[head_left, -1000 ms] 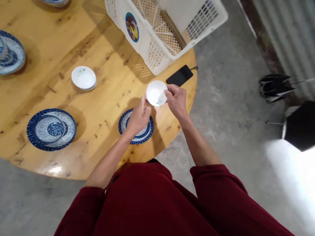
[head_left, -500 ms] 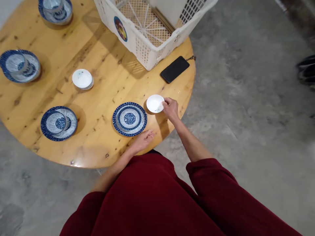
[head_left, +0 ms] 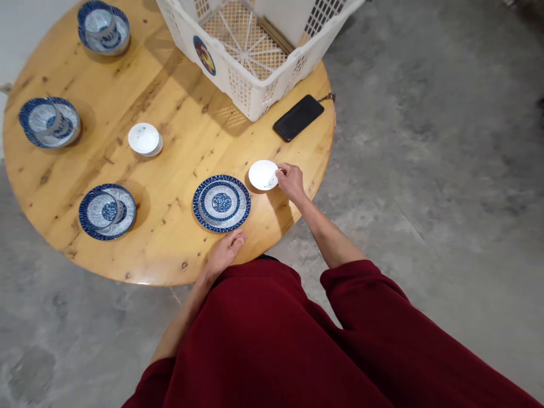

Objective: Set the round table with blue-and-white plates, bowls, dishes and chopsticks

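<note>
My right hand (head_left: pixel 290 180) pinches the rim of a small white dish (head_left: pixel 262 175) with a faint green mark inside. The dish is at or just above the table, to the right of a blue-and-white plate (head_left: pixel 199 199). A smaller bowl or plate (head_left: pixel 221 202) with the same pattern rests in that plate. Just below the plate's lower rim, near the table edge, my left hand (head_left: pixel 226 250) holds nothing, its fingers loosely extended. Farther left a short stack of similar white dishes (head_left: pixel 143 138) stands on the table.
The round wooden table (head_left: pixel 170 187) also bears three blue-and-white settings, each a bowl in a larger dish: near left (head_left: pixel 91 218), far left (head_left: pixel 32 119) and back (head_left: pixel 87 39). A white plastic crate (head_left: pixel 259 93) stands at the back, with a black phone (head_left: pixel 298 118) beside it.
My left hand has drawn back to the left along the plate's lower rim. My right hand still holds the white dish beside the plate. The view has shifted slightly.
</note>
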Demonstrator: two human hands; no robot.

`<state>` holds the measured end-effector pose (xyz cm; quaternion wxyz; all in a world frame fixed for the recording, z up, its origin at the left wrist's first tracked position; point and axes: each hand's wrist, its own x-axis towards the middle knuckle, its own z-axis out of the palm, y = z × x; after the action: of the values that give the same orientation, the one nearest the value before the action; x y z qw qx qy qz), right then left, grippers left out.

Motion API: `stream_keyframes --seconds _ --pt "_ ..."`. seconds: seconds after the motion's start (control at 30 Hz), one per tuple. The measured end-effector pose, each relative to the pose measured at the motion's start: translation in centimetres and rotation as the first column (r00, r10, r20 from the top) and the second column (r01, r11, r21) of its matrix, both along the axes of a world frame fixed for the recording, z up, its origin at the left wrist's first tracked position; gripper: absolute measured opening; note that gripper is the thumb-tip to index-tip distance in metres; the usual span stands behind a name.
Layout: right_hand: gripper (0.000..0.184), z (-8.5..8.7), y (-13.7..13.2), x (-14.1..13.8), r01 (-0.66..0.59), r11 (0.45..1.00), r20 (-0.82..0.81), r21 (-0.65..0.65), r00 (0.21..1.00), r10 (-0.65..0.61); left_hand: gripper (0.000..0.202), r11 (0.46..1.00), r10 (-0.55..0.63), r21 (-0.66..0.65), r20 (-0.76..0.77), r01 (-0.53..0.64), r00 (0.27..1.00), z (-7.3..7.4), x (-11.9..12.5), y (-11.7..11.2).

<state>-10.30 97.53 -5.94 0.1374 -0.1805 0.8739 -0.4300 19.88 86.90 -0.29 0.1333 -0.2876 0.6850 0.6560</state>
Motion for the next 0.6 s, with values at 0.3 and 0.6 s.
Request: stream_keyframes --seconds 0.3,0.6 --pt "0.036 1.4 2.5 3.3 0.205 0.965 0.177 -0.163 0.968 -0.176 0.047 0.997 -0.022 -0.077 0.027 0.024 0.999 2.6 0.7 -0.8" --pt "0.042 2.2 9.4 11.2 0.376 0.905 0.389 -0.199 0.878 -0.279 0.048 0.969 0.085 -0.241 0.158 -0.044 0.984 3.2 3.3 -0.8"
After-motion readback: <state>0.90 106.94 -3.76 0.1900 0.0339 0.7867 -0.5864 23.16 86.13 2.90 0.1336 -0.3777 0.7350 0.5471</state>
